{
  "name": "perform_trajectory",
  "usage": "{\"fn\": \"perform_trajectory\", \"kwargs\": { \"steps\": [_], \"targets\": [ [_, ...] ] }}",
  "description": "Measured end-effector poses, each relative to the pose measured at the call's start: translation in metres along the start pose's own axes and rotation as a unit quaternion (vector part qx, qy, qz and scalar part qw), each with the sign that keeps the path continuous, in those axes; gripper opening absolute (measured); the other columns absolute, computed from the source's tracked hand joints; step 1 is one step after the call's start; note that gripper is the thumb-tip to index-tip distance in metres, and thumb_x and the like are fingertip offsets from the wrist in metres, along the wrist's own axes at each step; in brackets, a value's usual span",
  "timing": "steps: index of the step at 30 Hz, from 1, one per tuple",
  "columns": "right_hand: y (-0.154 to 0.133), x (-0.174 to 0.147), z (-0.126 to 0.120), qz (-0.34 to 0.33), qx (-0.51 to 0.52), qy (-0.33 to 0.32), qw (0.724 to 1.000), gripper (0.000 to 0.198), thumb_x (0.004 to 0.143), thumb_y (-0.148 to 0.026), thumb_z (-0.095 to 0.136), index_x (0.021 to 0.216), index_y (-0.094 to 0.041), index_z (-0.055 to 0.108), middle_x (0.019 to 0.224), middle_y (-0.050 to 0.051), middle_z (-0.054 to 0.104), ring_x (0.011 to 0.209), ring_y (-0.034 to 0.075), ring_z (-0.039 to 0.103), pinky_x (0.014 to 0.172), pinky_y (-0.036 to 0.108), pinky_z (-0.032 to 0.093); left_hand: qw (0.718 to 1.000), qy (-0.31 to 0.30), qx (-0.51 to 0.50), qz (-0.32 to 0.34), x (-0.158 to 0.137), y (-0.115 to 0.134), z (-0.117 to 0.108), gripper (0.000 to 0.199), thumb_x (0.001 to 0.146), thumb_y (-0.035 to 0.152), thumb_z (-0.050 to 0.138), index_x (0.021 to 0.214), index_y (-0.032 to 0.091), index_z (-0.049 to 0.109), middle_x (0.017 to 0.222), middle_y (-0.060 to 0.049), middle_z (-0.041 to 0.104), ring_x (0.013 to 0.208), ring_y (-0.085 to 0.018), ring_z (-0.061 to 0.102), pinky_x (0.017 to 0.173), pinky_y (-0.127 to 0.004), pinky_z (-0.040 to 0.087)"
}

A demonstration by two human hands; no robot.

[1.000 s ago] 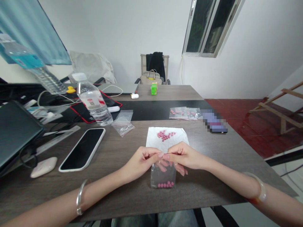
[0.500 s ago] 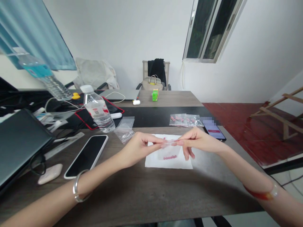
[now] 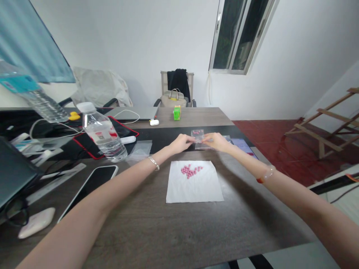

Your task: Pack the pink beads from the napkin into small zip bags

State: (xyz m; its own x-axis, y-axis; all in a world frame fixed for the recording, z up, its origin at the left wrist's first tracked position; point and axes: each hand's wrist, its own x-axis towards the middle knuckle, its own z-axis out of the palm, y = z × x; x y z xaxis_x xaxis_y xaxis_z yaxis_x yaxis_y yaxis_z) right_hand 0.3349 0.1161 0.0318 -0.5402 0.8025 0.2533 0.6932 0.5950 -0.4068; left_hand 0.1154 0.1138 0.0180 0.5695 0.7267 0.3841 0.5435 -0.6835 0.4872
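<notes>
I have both hands stretched to the far side of the table (image 3: pixel 140 231), pinching a small clear bag (image 3: pixel 198 134) between them: my left hand (image 3: pixel 182 142) grips its left edge, my right hand (image 3: pixel 215 141) its right edge. The bag is see-through, with a few pink beads showing inside near the top. It sits just above the other filled bags (image 3: pixel 203 146) lying flat at the far right. Half a second ago I held this bag close, over the white paper (image 3: pixel 194 182); now it is well beyond it, and the loose pink beads (image 3: pixel 190 170) on the paper lie uncovered. A water bottle (image 3: pixel 102 132) stands far left.
</notes>
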Motion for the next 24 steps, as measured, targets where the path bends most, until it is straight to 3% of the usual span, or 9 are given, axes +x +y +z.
{"fn": "perform_trajectory", "kwargs": {
  "steps": [5,10,14,19,24],
  "targets": [
    [-0.002,-0.028,0.019,-0.033,-0.167,-0.032,0.985,0.032,0.085,-0.012,0.05,0.107,-0.022,0.071,0.133,0.009,0.056,0.124,0.03,0.05,0.1,0.05,0.039,0.995,-0.093,0.037,0.018,-0.021,-0.007,0.018,0.062,0.069,-0.01,0.044,0.118,0.023,0.064,0.127,-0.005,0.062,0.119,-0.016,0.057,0.106,-0.034,0.038],
    [-0.008,-0.033,0.021,-0.088,-0.184,-0.056,0.977,0.042,0.082,-0.003,0.043,0.113,-0.018,0.068,0.131,0.007,0.058,0.127,0.026,0.047,0.103,0.046,0.038,0.989,-0.12,0.089,-0.017,-0.031,-0.011,0.019,0.061,0.073,-0.006,0.043,0.126,0.02,0.058,0.145,-0.009,0.043,0.139,-0.022,0.031,0.113,-0.046,0.022],
    [-0.008,-0.034,0.022,-0.09,-0.175,-0.045,0.979,0.041,0.083,-0.005,0.042,0.112,-0.017,0.067,0.131,0.008,0.058,0.125,0.026,0.05,0.103,0.047,0.038,0.983,-0.129,0.124,-0.043,-0.033,-0.007,0.021,0.058,0.077,-0.004,0.04,0.128,0.018,0.055,0.151,-0.011,0.03,0.141,-0.022,0.024,0.114,-0.046,0.014],
    [-0.004,-0.035,0.022,-0.082,-0.147,-0.049,0.984,0.044,0.08,-0.004,0.042,0.115,-0.016,0.065,0.131,0.008,0.058,0.126,0.025,0.049,0.104,0.046,0.038,0.974,-0.14,0.156,-0.091,-0.034,0.009,0.01,0.056,0.078,-0.002,0.04,0.129,0.016,0.055,0.151,-0.013,0.03,0.139,-0.023,0.03,0.111,-0.038,0.025],
    [-0.003,-0.037,0.021,-0.066,-0.123,-0.037,0.99,0.05,0.075,-0.001,0.042,0.12,-0.013,0.06,0.131,0.011,0.058,0.124,0.025,0.05,0.104,0.044,0.038,0.96,-0.119,0.208,-0.143,-0.062,0.024,-0.042,0.048,0.089,0.02,0.041,0.136,0.01,0.045,0.14,-0.014,0.049,0.126,-0.021,0.05,0.103,-0.03,0.036]
  ]
}}
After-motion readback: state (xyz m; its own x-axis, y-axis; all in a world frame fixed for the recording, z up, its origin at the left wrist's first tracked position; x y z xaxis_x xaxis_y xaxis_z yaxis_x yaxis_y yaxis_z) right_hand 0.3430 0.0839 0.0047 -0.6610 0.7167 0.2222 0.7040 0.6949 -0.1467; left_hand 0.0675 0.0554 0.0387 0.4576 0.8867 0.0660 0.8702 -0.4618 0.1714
